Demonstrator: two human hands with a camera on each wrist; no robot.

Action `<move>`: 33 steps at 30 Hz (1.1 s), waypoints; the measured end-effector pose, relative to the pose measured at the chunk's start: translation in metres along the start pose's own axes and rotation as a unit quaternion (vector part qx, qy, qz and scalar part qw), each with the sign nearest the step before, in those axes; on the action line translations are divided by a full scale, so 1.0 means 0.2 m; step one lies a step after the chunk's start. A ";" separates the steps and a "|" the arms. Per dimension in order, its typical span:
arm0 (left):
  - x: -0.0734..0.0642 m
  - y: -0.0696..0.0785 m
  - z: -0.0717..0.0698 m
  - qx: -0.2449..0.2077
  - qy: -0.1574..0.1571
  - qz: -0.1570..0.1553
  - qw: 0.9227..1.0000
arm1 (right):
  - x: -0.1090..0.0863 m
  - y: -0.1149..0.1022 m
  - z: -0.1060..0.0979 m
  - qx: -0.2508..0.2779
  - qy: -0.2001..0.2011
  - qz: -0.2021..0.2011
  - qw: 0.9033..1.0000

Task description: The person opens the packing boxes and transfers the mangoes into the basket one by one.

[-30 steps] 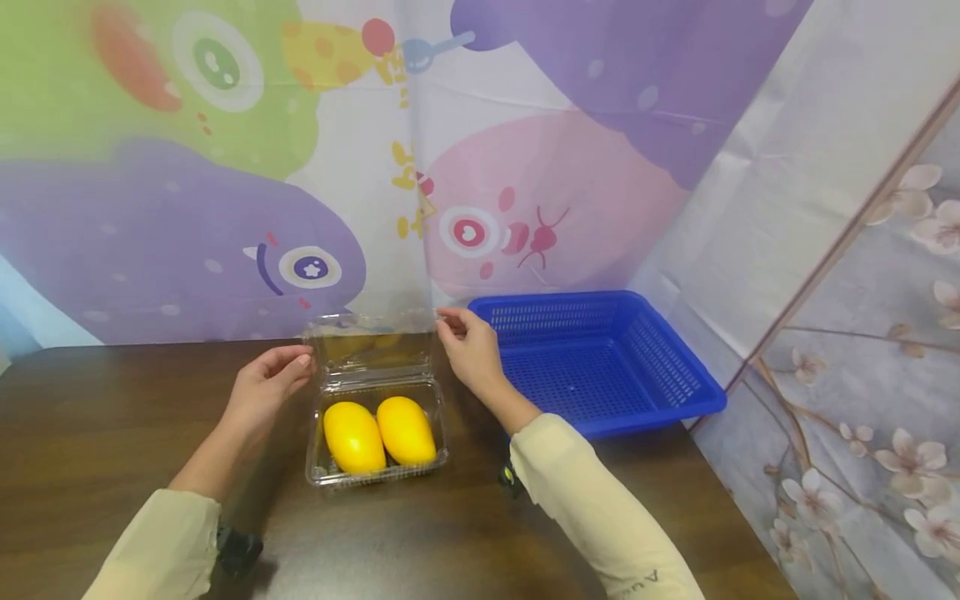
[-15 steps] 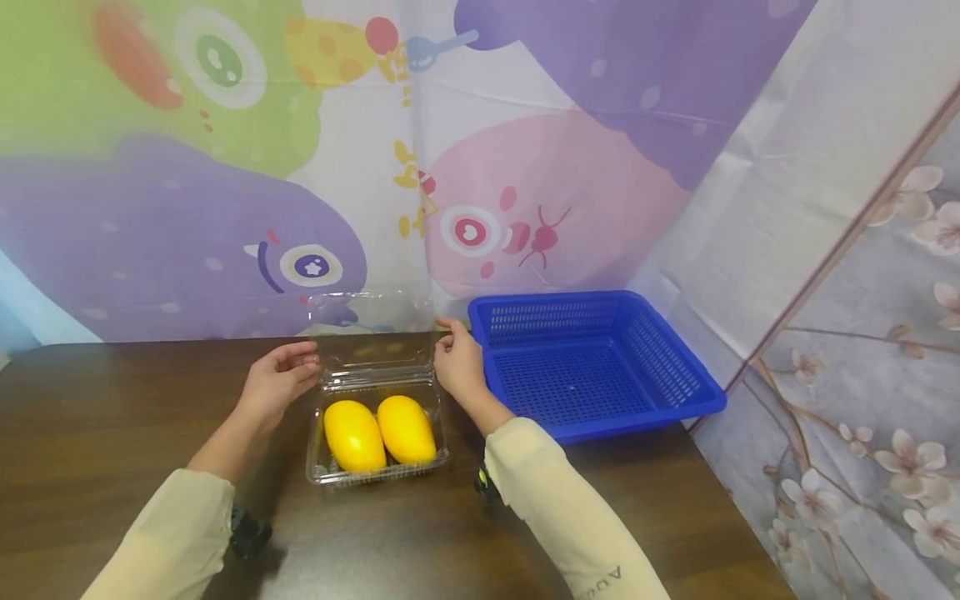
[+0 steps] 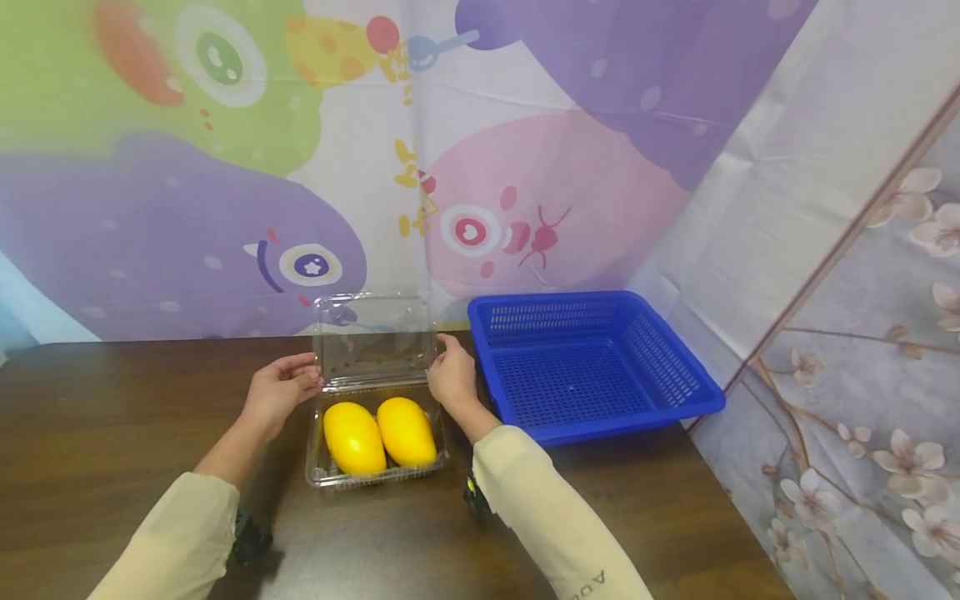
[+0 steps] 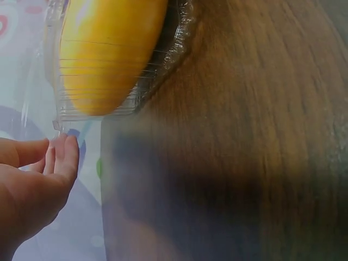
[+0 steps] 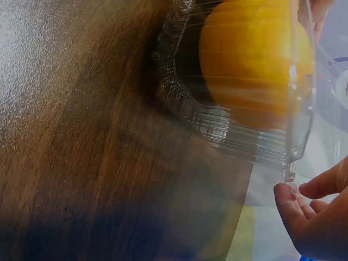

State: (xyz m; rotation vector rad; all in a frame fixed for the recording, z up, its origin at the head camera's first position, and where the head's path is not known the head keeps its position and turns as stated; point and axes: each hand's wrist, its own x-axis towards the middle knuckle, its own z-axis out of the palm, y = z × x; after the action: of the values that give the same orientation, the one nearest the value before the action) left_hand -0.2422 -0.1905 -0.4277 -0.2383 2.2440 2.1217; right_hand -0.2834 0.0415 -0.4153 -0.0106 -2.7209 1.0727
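Observation:
A clear plastic clamshell box (image 3: 378, 475) sits on the table with two yellow mangoes (image 3: 354, 438) side by side in its base. Its transparent lid (image 3: 375, 333) stands raised at the back. My left hand (image 3: 277, 392) pinches the lid's left edge near the hinge, fingertips at the corner of the rim. On the other side, my right hand (image 3: 453, 377) holds the lid's right edge between thumb and index finger. One mango (image 5: 250, 60) shows through the ribbed box wall in the right wrist view, and a mango (image 4: 109, 54) fills the top of the left wrist view.
A blue slotted plastic basket (image 3: 600, 421) stands to the right of my right hand, close to the wall. Behind the brown wooden table (image 3: 360, 542) hangs a cartoon-print cloth (image 3: 337, 208). A flower-patterned panel (image 3: 862, 400) lines the right side.
The lid has swung to a more upright position. My right hand has slid down and left along it; my left hand has shifted slightly right. Box base, mangoes and basket have stayed put.

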 end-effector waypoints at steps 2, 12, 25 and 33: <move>0.00 0.00 0.00 -0.004 0.001 -0.001 1.000 | 0.00 0.00 0.01 -0.004 0.004 -0.002 1.000; 0.01 -0.02 0.00 0.019 -0.009 0.007 1.000 | 0.00 0.00 0.02 -0.007 -0.011 0.004 1.000; 0.02 -0.04 0.01 0.069 -0.022 -0.021 0.997 | 0.01 0.01 0.03 -0.005 -0.052 0.057 0.997; 0.01 -0.04 0.00 0.078 -0.029 -0.027 0.996 | 0.01 0.01 0.03 -0.001 -0.068 0.065 0.996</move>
State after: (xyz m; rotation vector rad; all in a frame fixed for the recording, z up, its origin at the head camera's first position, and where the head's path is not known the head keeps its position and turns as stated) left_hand -0.2435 -0.1903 -0.4363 -0.2254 2.3257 1.8907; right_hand -0.2874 0.0395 -0.4205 -0.1202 -2.8780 1.1440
